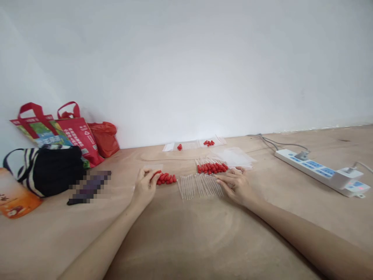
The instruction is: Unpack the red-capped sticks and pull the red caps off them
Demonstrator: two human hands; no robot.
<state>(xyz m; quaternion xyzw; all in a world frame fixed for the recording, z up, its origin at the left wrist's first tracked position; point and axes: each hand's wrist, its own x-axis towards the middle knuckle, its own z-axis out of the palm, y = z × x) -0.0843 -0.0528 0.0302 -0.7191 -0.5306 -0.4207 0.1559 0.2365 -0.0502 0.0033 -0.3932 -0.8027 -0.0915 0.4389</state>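
My left hand (144, 186) pinches a small red oblong piece (156, 173) beside a pile of similar red pieces (167, 179). Between thumb and fingers, my right hand (236, 186) holds a thin clear stick (210, 176) that points left. Below that stick lies a row of several clear sticks (199, 187), side by side on the table. Just behind them rests a bunch of sticks with red tips (212, 168), close to my right fingers. My fingers partly cover the held piece and the end of the held stick.
Clear plastic bags (190, 145) with a few red pieces lie by the wall, near more flat bags (236, 158). A white power strip (317, 170) with cords is at right. Red shopping bags (78, 134), a black bag (58, 169) and an orange packet (19, 196) stand left.
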